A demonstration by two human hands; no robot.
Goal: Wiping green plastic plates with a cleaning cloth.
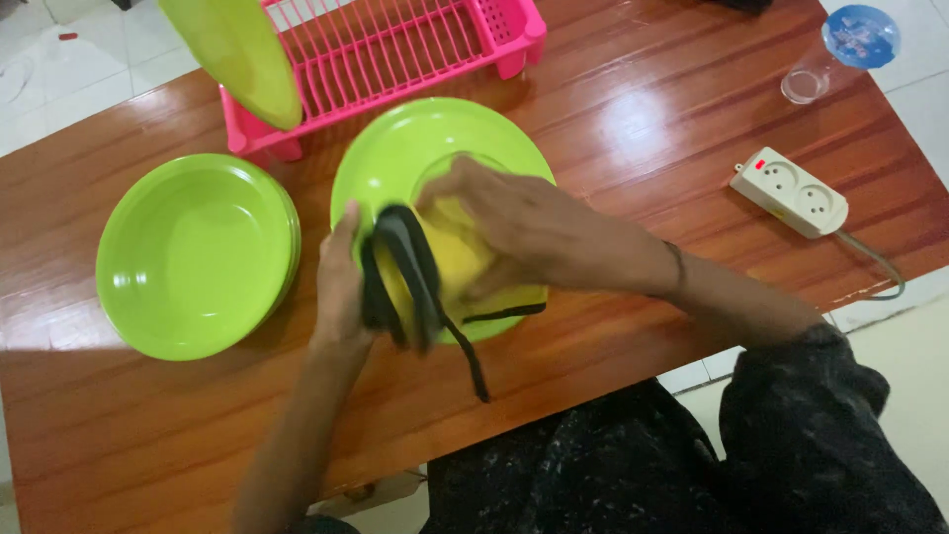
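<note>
My left hand (339, 282) grips the left rim of a lime-green plate (425, 148) that is tilted up over the wooden table (643, 129). My right hand (524, 227) presses a yellow cloth (457, 255) with black edging and a dangling black strap against the plate's face. A stack of the same green plates (193, 252) lies flat to the left, apart from my hands. Behind it stands a pink dish rack (395, 49) with one green plate (237, 49) leaning upright in its left end.
A white two-socket power strip (789, 193) with its cable lies on the table at the right. A clear glass (820, 69) with a blue lid lies on its side at the far right corner. White floor tiles show past the table edges.
</note>
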